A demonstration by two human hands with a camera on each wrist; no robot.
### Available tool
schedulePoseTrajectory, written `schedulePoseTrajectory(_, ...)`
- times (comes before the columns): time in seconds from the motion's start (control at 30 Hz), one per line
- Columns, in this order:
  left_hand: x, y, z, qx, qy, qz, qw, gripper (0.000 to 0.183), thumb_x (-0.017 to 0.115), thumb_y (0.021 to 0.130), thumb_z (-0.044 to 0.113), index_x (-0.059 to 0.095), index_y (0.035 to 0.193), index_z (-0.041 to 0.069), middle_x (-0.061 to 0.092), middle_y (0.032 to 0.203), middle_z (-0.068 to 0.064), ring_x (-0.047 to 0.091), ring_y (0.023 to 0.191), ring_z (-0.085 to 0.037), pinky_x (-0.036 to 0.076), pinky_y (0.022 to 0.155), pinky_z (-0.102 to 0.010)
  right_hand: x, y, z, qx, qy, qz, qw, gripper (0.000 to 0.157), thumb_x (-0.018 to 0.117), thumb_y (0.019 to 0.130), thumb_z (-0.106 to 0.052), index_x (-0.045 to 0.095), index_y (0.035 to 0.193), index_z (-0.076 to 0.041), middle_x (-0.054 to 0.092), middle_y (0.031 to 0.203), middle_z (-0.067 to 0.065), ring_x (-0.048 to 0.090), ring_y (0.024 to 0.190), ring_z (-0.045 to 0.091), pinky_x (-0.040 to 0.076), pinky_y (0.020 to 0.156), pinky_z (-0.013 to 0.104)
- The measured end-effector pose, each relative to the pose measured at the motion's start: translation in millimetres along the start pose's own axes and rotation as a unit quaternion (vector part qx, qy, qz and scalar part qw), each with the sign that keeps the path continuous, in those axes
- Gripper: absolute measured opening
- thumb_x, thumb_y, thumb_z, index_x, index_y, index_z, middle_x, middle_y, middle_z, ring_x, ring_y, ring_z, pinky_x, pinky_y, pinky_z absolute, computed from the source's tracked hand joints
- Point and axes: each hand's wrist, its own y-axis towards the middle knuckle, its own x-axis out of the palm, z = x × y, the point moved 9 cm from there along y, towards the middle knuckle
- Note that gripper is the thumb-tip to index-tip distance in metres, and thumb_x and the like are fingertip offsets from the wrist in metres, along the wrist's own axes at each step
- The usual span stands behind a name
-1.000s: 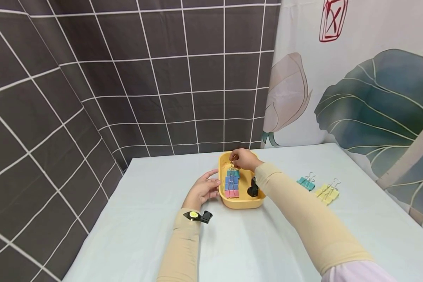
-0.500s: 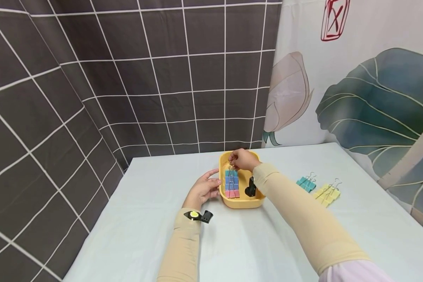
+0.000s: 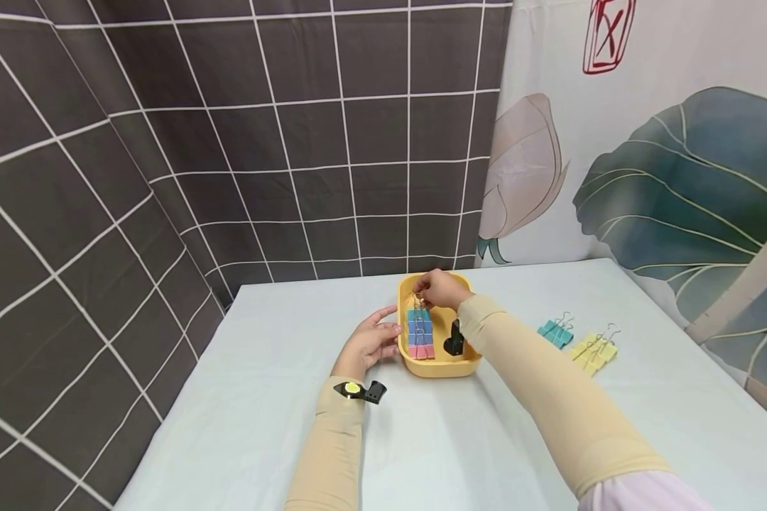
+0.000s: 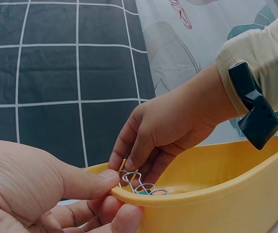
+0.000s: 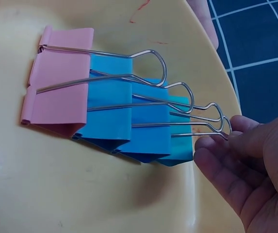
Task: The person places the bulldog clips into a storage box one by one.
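Note:
A yellow plastic tub [image 3: 439, 369] stands on the table, with several binder clips lying overlapped in a row inside it. A pink binder clip [image 5: 63, 77] is nearest the front, then two blue binder clips [image 5: 110, 102], then a teal binder clip [image 5: 180, 145] at the far end. My right hand [image 3: 444, 289] reaches into the tub and pinches the teal clip's wire handle between thumb and fingertips. At the tub's left side, my left hand [image 3: 366, 344] holds the rim, thumb on top and fingers against the outer wall.
On the table to the right of the tub lie a teal binder clip [image 3: 556, 332] and yellow binder clips [image 3: 594, 353], partly overlapping. A dark tiled-pattern cloth [image 3: 371, 142] hangs behind the table. A black wrist camera [image 3: 454, 339] on the right arm hangs over the tub.
The right hand has shifted slightly left, bringing the pinched teal clip closer in line with the row of clips. The left hand stays at the tub's rim.

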Motion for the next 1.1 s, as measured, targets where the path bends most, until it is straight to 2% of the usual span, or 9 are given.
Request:
schedulePoseTrajectory(0.23, 0.8, 0.4, -0.5, -0.001, -0.004, 0.001, 1.0, 0.057, 0.061, 0.097, -0.003, 0.048, 0.15, 0.016, 0.064, 0.103, -0.01, 0.06, 0.077, -0.015, 0.058, 0.055, -0.024, -17.0, -5, -6, -0.029, -0.039, 0.017, 0.999, 0.024, 0.056, 0.096, 0.005, 0.068, 0.116, 0.008, 0.07, 0.104, 0.022, 0.07, 0.08, 0.023, 0.061, 0.07, 0.028)
schedulePoseTrajectory(0.43, -1.3, 1.9, -1.7, -0.001, -0.006, 0.005, 1.0, 0.057, 0.062, 0.097, -0.002, 0.05, 0.149, 0.017, 0.065, 0.105, -0.012, 0.06, 0.075, -0.015, 0.058, 0.054, -0.024, -51.4, -15, -11, -0.05, -0.076, 0.064, 0.994, 0.02, 0.059, 0.097, -0.001, 0.07, 0.113, 0.005, 0.071, 0.104, 0.022, 0.068, 0.08, 0.021, 0.06, 0.071, 0.029)
schedulePoseTrajectory(0.63, -2.6, 1.8, -1.7, 0.0, -0.004, 0.009, 1.0, 0.058, 0.063, 0.096, -0.002, 0.05, 0.149, 0.019, 0.064, 0.1, -0.008, 0.061, 0.074, -0.014, 0.058, 0.055, -0.024, -88.8, -32, -11, -0.045, -0.094, 0.083, 0.991, 0.018, 0.06, 0.097, -0.004, 0.07, 0.111, 0.003, 0.071, 0.105, 0.02, 0.069, 0.086, 0.027, 0.06, 0.074, 0.034)
schedulePoseTrajectory(0.83, -2.4, 3.1, -3.3, 0.001, -0.004, 0.005, 1.0, 0.058, 0.064, 0.096, -0.002, 0.05, 0.149, 0.018, 0.065, 0.101, -0.009, 0.062, 0.074, -0.014, 0.058, 0.056, -0.024, -123.4, -50, 8, -0.055, -0.092, 0.088, 0.99, 0.018, 0.059, 0.097, -0.004, 0.068, 0.111, 0.004, 0.07, 0.106, 0.023, 0.067, 0.087, 0.028, 0.06, 0.073, 0.034)
schedulePoseTrajectory(1.1, -1.0, 3.0, -4.7, 0.005, -0.007, -0.007, 0.9999, 0.058, 0.06, 0.097, -0.003, 0.047, 0.15, 0.017, 0.063, 0.108, -0.014, 0.062, 0.078, -0.017, 0.058, 0.058, -0.025, -161.3, -76, 43, -0.024, -0.104, 0.093, 0.99, 0.017, 0.062, 0.096, -0.004, 0.066, 0.11, 0.005, 0.069, 0.102, 0.021, 0.066, 0.089, 0.032, 0.061, 0.073, 0.037)
